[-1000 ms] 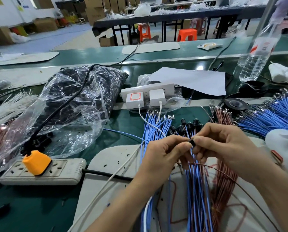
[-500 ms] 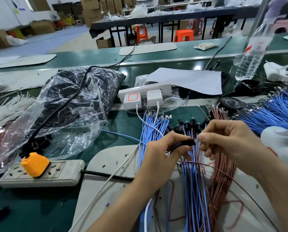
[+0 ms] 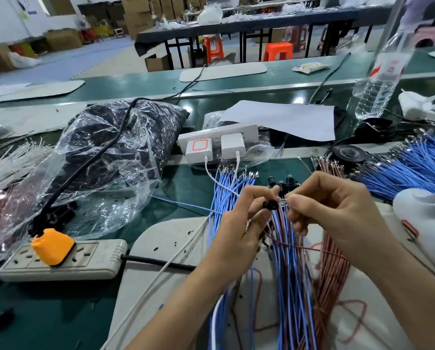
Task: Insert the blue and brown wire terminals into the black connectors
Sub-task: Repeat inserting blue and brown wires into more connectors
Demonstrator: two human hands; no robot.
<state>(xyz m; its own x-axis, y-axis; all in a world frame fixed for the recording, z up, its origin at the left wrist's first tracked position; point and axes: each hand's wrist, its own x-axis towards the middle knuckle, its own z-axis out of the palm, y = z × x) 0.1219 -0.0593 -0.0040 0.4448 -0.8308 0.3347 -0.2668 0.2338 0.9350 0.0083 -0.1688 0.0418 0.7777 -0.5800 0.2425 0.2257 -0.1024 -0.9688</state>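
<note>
My left hand (image 3: 239,223) pinches a small black connector (image 3: 270,204) between thumb and fingers. My right hand (image 3: 335,205) pinches a clear-tipped terminal (image 3: 282,200) right against the connector's end; a thin brown wire (image 3: 310,247) trails from under my hands toward the right. Under both hands lies a bundle of blue wires (image 3: 284,274) with a brown bundle (image 3: 330,274) beside it on a white mat (image 3: 166,248). Several black connectors (image 3: 282,183) with wires fitted stand just beyond my fingers.
A power strip with an orange plug (image 3: 52,246) lies at left. A plastic bag of black parts (image 3: 110,157) sits behind it. White chargers (image 3: 216,145), a water bottle (image 3: 378,82), black tape (image 3: 348,154) and more blue wires (image 3: 413,168) fill the far and right side.
My hands have risen slightly and closed together; the right hand's terminal now meets the black connector held in the left.
</note>
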